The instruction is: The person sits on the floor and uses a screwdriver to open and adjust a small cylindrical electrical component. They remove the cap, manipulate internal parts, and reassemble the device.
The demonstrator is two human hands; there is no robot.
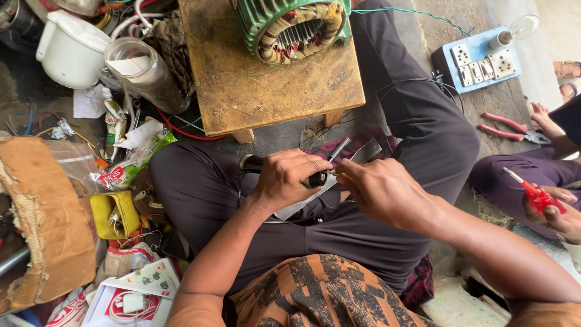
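Left hand (283,177) clamped on black tool handle (251,163) over lap, steadying it; right hand (380,189) pinching grey strip (302,204) at its tip; motor stator (292,27) far on wooden stool (266,85).

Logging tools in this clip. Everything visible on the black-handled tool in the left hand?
The black-handled tool lies roughly level across the person's lap, gripped around its middle by the left hand. Its dark, glossy, rounded butt sticks out to the left of the fist; a short dark end shows on the other side. The right hand pinches at that end, where a thin yellowish bit shows. The tool's type cannot be told. A grey strip lies beneath it.
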